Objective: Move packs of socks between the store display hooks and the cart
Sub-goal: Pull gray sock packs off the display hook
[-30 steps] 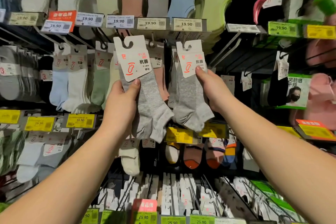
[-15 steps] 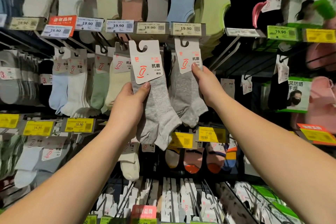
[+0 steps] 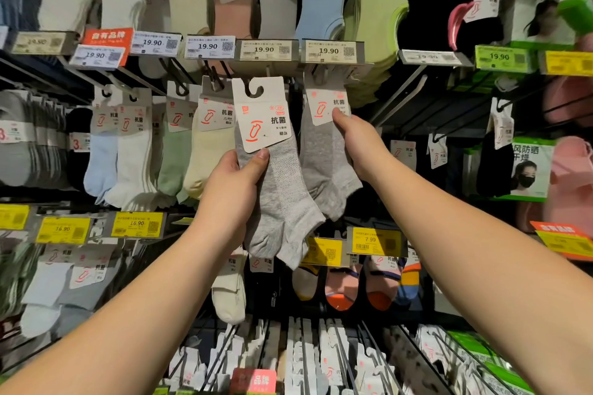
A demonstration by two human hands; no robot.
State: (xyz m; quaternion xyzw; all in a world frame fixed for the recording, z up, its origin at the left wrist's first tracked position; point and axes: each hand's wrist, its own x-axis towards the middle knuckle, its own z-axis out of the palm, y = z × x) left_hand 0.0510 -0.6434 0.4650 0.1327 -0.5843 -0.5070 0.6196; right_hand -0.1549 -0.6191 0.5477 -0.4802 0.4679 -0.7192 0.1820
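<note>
My left hand [image 3: 236,184] grips a pack of light grey socks [image 3: 279,192] just under its white card header, holding it up in front of the display. The header's hook cutout sits level with the hooks below the 19.90 price tags. My right hand [image 3: 356,141] holds a second grey sock pack [image 3: 321,167] by its card and upper edge; that pack's header reaches up to a display hook [image 3: 316,74] under the price rail. The two packs hang side by side, nearly touching. No cart is in view.
Rows of sock packs hang on hooks all around: pale blue, white, green and cream packs [image 3: 205,151] to the left, colourful ones below. Price rails [image 3: 266,50] run across above. Wire hooks with white packs [image 3: 321,356] jut out at the bottom. Boxed masks [image 3: 529,167] stand right.
My left hand has carried its grey pack right and slightly up, closing on the other pack. My right hand with its pack has moved up toward the hook under the price rail.
</note>
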